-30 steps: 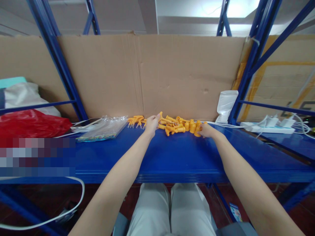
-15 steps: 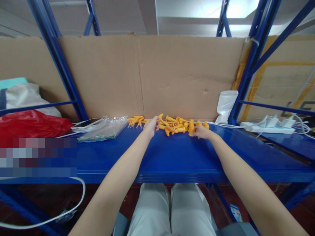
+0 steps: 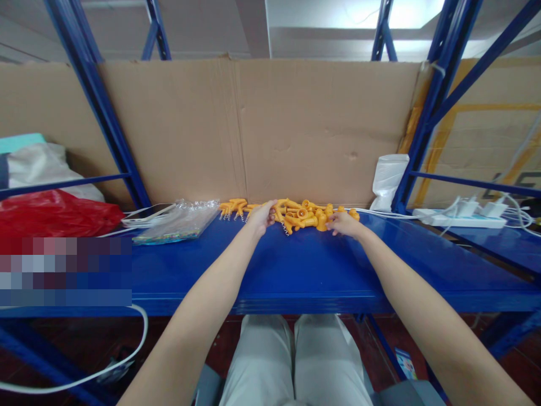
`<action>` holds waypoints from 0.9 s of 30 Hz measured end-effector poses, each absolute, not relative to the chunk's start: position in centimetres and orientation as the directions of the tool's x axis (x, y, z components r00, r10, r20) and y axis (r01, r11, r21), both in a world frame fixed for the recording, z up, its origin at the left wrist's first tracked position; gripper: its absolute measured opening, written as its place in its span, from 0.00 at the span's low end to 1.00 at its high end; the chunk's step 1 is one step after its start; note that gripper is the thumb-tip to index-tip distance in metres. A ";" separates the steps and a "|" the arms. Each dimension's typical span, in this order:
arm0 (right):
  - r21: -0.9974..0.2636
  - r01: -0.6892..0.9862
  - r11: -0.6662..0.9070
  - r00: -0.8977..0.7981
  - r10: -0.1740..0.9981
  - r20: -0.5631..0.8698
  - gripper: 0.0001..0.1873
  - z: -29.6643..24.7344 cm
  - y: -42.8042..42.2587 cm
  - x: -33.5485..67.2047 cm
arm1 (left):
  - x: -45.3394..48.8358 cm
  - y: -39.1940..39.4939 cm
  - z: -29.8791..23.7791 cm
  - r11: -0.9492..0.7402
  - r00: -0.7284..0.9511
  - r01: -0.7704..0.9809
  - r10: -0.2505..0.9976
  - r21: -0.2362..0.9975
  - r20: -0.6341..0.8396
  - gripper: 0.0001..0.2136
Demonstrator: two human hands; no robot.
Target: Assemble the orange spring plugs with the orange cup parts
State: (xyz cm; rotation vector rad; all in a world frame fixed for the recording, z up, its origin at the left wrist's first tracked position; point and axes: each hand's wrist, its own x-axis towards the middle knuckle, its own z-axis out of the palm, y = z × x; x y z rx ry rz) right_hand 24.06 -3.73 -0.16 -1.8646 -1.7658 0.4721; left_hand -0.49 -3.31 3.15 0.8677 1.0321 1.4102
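Since the earlier frame, a metal spiral [image 3: 285, 229] has appeared on the near side of our yellow pile [image 3: 302, 214], and our right hand [image 3: 344, 224] sits by a yellow cup [image 3: 322, 222]. Our left hand [image 3: 264, 217] meets the pile's left end; we cannot tell either grip. Cardboard [image 3: 304, 129] bounds the far side; bare blue shelf [image 3: 304, 268] lies near.

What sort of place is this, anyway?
Probably a storeroom or small workshop: a blue metal shelf serves as the worktop, a cardboard panel stands behind it, and orange corkscrews lie towards its back.
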 end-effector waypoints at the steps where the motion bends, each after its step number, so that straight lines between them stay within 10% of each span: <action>1: -0.567 0.823 -0.002 0.092 0.987 0.131 0.13 0.0 -3.8 24.0 | -0.5 -3.2 3.1 0.014 -0.088 -0.345 0.995 0.939 -0.047 0.10; 13: -0.508 0.831 0.228 -0.119 0.964 0.238 0.09 -0.1 -4.4 22.8 | -1.1 -3.2 2.9 0.198 0.024 -0.307 0.979 0.931 -0.200 0.13; 27: -0.519 0.835 0.183 -0.122 0.981 0.149 0.09 0.0 -4.6 22.7 | -2.9 0.2 1.6 -0.009 -0.344 -0.201 0.937 0.980 -0.062 0.13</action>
